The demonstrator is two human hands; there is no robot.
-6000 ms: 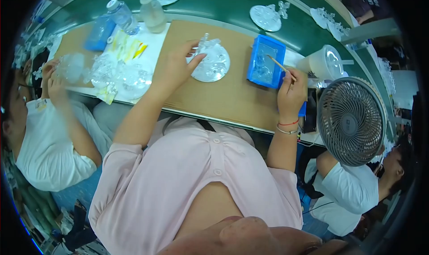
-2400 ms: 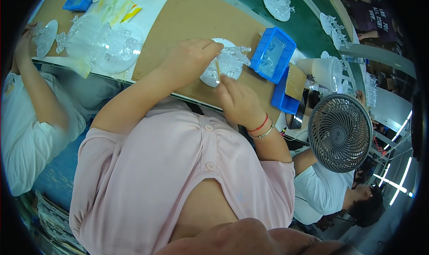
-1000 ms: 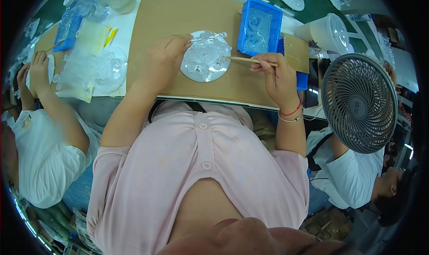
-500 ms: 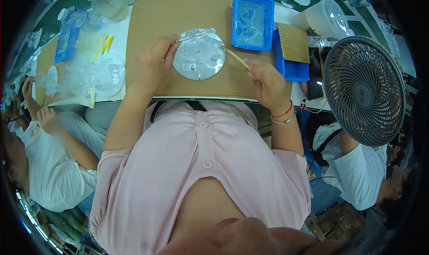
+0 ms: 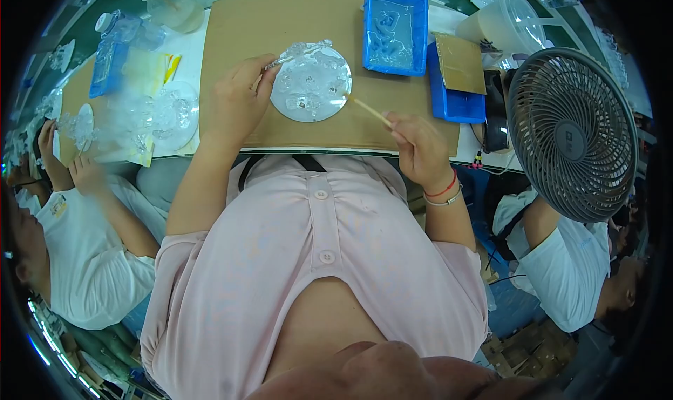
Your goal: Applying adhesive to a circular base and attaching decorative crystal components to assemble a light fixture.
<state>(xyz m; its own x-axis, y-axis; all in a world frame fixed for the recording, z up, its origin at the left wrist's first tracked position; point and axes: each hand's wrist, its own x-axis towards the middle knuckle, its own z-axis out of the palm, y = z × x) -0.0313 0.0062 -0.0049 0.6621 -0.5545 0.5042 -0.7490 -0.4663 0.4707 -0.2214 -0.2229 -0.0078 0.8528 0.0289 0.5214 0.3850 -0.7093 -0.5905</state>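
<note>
The right grip (image 5: 422,146) pinches a wooden stick (image 5: 371,112), its long axis slanting up-left toward the clear disc (image 5: 328,108) between both grips; a second ago it lay nearly level. The left grip (image 5: 240,97) apparently pinches the disc's ornament (image 5: 303,51).

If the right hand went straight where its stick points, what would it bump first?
Probably the round disc with its clear pieces: the thin stick in the right hand points at its right edge. How high the tip sits is hard to tell.
</note>
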